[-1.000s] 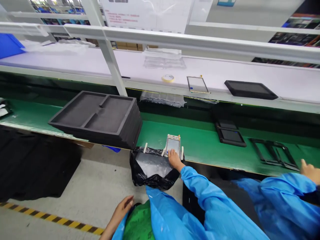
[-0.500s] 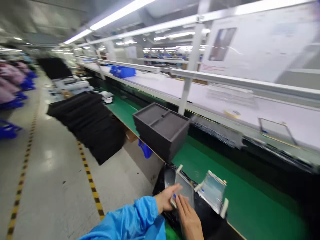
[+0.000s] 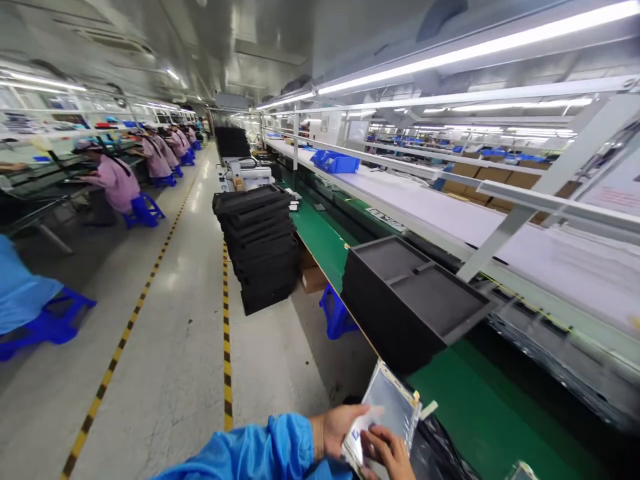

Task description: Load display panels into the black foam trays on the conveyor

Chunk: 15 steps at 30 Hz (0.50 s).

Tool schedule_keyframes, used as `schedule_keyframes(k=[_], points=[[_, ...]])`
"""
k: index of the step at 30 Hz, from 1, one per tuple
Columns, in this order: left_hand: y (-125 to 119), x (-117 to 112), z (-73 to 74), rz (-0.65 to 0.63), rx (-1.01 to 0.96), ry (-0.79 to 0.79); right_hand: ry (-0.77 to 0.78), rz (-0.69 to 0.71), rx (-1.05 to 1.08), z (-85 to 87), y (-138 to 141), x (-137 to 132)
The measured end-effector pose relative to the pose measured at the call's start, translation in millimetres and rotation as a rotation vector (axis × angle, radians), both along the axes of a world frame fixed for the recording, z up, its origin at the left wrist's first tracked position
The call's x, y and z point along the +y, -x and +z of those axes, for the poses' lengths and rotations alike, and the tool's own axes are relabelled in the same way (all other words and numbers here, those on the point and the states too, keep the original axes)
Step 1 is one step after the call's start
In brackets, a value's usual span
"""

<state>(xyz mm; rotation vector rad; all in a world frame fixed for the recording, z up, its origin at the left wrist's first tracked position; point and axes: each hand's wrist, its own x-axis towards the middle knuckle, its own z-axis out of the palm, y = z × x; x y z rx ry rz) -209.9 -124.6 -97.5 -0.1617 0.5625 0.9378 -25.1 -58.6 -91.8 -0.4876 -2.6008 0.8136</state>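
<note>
My left hand (image 3: 340, 430), in a blue sleeve, holds the left edge of a thin glass panel (image 3: 393, 410) with white tabs, low in the view. My right hand (image 3: 390, 453) pinches the panel's lower edge from below. The panel is tilted up over a black bag (image 3: 440, 450) at the edge of the green conveyor belt (image 3: 465, 400). A stack of dark foam trays (image 3: 410, 300) sits on the belt just beyond the panel.
A tall stack of black foam trays (image 3: 257, 243) stands on the aisle floor, with a blue stool (image 3: 335, 313) near the bench. A white shelf (image 3: 450, 213) runs above the belt. Several seated workers in pink (image 3: 115, 183) line the left side.
My head has turned left and up, bringing the long aisle into view. Both hands have lifted one glass panel off the bag and tilted it up; the second panel has dropped out of view.
</note>
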Motion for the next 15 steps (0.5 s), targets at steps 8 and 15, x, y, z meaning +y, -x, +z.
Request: schedule_keyframes(k=[8, 15], points=[[60, -71, 64.4, 0.05, 0.135, -0.224, 0.374, -0.121, -0.216, 73.5, 58, -62], [73, -89, 66.6, -0.139, 0.108, -0.422, 0.824, -1.044, 0.645, 121.9, 6, 19]])
